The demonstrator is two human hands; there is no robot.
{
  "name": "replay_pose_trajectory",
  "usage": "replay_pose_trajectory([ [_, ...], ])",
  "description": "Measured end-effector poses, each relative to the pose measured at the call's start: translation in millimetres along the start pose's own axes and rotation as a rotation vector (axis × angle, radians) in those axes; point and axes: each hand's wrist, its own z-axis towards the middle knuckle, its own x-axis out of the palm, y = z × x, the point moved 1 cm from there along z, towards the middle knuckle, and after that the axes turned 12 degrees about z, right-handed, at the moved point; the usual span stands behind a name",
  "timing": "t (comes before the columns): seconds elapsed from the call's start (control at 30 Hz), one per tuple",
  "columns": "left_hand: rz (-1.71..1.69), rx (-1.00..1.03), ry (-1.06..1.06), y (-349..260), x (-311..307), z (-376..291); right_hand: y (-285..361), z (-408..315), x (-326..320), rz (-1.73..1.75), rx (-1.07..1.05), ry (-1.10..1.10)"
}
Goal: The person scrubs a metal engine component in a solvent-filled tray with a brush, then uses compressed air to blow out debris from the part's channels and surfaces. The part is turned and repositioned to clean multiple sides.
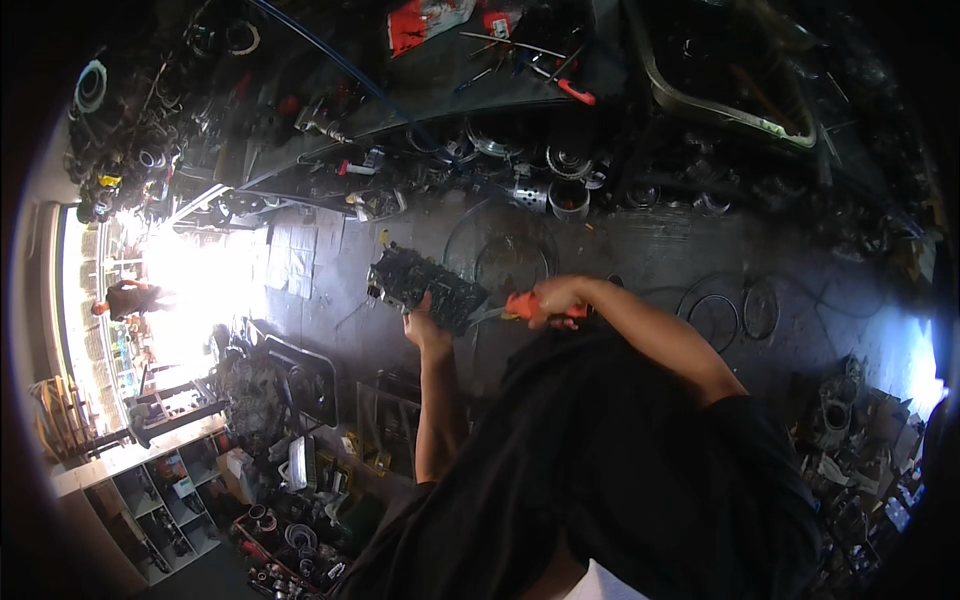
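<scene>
My left hand (429,328) grips a dark, blocky metal assembly (427,285), which looks like a transmission valve body, by its near side. It is held in the air, tilted down to the right. In my right hand (559,296) is an orange hand tool (523,305), perhaps a spray or blow gun. The tool points left at the assembly's lower right corner. A pale streak (487,315) spans the short gap between them; whether it is a nozzle or spray I cannot tell. My fingers hide much of the tool's grip.
Beyond my hands a workbench (480,82) bears a red-handled screwdriver (576,92) and a metal-rimmed tray (735,112). Metal drums (568,199) stand along its foot. Hoop-like rings (712,322) lie on the floor. Shelving (161,502) stands lower left; a person (127,298) is by the bright doorway.
</scene>
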Motion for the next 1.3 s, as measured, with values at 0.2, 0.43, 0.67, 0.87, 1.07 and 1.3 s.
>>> replay_pose_trajectory([
  [0.2,0.016,0.023,0.031,-2.7,7.3,-14.3,0.1,-1.6,-2.3,-0.079,0.028,0.158],
  [0.43,0.052,0.008,-0.018,-4.6,17.5,-23.3,-2.8,-3.1,-3.4,0.012,0.039,-0.164],
  [0.67,0.058,-0.009,-0.018,-2.9,19.5,-21.9,-14.9,-4.5,-11.5,0.049,0.063,-0.016],
  [0.87,0.044,-0.025,-0.022,-2.7,24.9,-19.9,0.0,-13.8,-1.4,0.068,0.063,-0.159],
  [1.07,0.074,-0.054,-0.009,0.7,22.5,-16.4,19.4,-25.6,4.7,0.017,-0.045,0.082],
  [1.3,0.094,-0.028,0.068,19.0,1.7,5.6,13.8,-16.3,-0.8,0.037,-0.001,-0.049],
])
